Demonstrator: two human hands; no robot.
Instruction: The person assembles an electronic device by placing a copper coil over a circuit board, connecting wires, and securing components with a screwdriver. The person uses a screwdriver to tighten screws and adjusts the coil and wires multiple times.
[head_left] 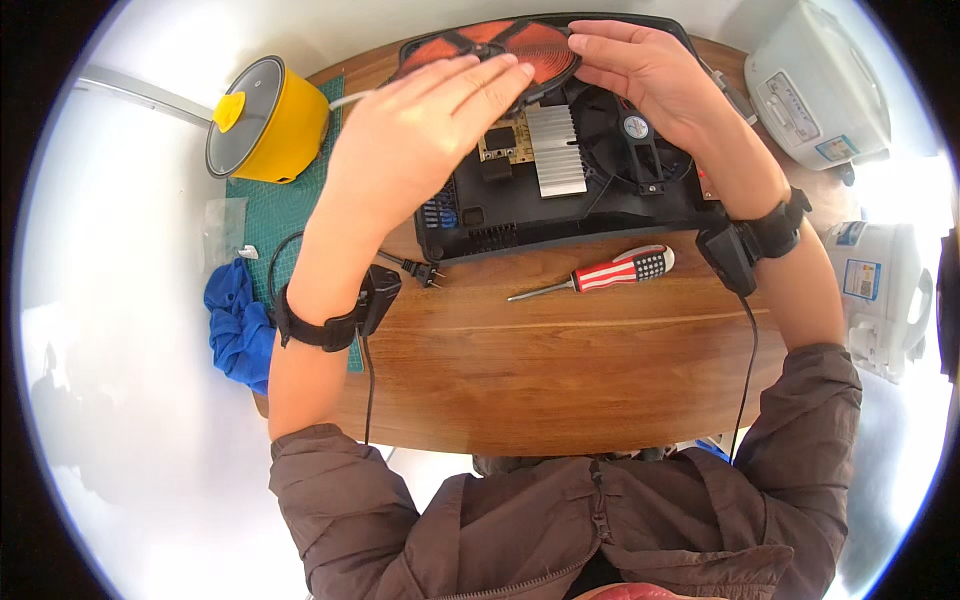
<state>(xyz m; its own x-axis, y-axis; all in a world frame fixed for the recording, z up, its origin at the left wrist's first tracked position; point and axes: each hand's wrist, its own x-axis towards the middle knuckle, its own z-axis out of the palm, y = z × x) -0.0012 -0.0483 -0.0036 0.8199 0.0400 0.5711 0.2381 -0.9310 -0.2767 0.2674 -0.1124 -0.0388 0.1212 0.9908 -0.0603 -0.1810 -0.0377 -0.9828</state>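
Note:
A round induction coil (551, 51), copper-red windings on a black frame, is tilted over the far part of an open black cooker housing (590, 222). My left hand (405, 130) lies over its near left side, fingers across the top, thumb hidden. My right hand (650, 85) grips its right rim with the fingertips. Beneath the coil, the housing holds a circuit board (522, 147), a ribbed silver heat sink (557, 150) and a black fan (640, 150). The coil's far edge and underside are hidden.
A screwdriver (620, 270) with a striped handle lies before the housing, near a black power plug (425, 272). A yellow pot (290, 125) stands on a green mat (300, 205) with a blue cloth (240, 330) beside it. White appliances (820, 90) stand at right.

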